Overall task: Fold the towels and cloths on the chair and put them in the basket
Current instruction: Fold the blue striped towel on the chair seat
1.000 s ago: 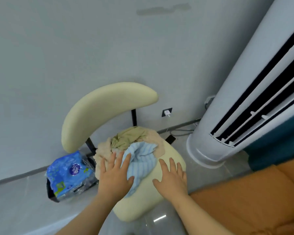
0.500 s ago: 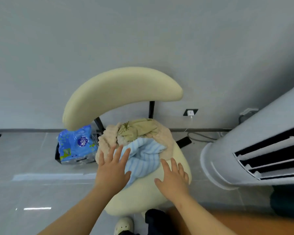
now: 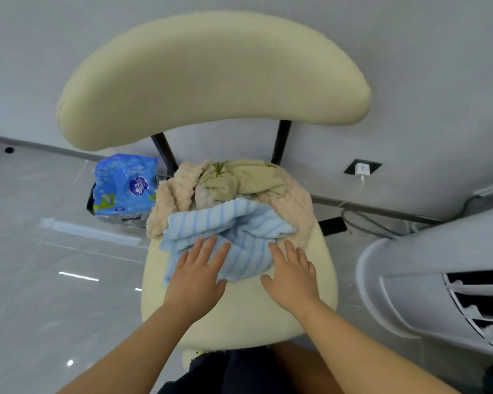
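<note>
Left hand (image 3: 195, 275) now lower, flat on striped towel (image 3: 239, 223); right hand (image 3: 292, 275) spread beside.

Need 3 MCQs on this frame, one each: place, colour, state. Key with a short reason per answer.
1. Where is the blue package?
A) hanging on the wall
B) on the floor, left of the chair
C) held in a hand

2. What colour is the towel under the left hand?
A) plain red
B) black
C) light blue with stripes

3. How are the hands?
A) both flat, fingers straight
B) both clenched fists
C) one lifts a cloth high

Key: 1 B, it lies on the floor beside the chair legs. 2 C, pale stripes show around the fingers. 3 A, the left hand lies on the towel, the right hand at its edge, gripping nothing.
</note>
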`<act>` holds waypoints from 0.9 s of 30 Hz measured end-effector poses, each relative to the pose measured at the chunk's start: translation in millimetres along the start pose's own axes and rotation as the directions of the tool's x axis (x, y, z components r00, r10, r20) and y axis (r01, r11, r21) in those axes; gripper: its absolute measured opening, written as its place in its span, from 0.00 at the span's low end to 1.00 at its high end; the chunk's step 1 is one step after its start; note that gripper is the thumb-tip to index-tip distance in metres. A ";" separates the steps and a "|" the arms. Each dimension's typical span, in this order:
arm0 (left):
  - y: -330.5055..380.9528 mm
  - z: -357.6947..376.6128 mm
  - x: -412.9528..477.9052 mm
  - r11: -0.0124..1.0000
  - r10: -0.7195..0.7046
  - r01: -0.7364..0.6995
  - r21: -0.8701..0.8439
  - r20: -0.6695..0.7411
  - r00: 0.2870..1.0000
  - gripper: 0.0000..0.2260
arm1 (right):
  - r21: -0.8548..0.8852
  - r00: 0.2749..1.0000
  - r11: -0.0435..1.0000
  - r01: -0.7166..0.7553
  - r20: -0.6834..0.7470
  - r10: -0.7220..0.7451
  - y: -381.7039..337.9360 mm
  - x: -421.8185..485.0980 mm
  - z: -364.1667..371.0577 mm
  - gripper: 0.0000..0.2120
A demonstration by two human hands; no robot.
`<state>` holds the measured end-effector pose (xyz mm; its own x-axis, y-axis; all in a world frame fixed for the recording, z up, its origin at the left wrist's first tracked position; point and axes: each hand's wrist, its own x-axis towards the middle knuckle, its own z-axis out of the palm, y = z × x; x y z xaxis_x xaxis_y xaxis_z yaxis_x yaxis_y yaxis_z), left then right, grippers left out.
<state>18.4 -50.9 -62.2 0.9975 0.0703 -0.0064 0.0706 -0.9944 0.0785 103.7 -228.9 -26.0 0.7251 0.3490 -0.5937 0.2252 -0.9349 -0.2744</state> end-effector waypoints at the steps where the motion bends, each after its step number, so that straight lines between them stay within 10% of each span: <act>1: 0.0 12.3 -0.8 1.000 -0.005 0.004 -0.021 -0.009 1.000 0.40 | -0.013 1.000 1.000 0.018 -0.008 -0.018 3.5 6.3 7.1 0.32; 15: 31.6 99.3 -8.9 0.982 -0.178 0.185 0.041 -0.138 0.974 0.19 | -0.226 0.898 0.950 0.215 -0.336 -0.283 61.5 52.8 99.0 0.29; 24: 88.2 91.1 -35.6 0.909 -0.387 0.360 -0.211 -0.110 0.915 0.26 | -0.296 0.853 0.875 0.383 -0.250 -0.458 101.4 27.0 114.7 0.47; 27: 98.5 75.1 -39.0 0.910 -0.367 0.383 -0.158 0.121 0.922 0.30 | -0.246 0.872 0.877 0.413 -0.171 -0.459 105.0 20.6 112.8 0.47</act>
<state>-13.6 -157.5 -129.1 0.8939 0.4203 -0.1558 0.4464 -0.8657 0.2265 68.9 -312.5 -152.3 0.6400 0.7223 -0.2621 0.6576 -0.6913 -0.2995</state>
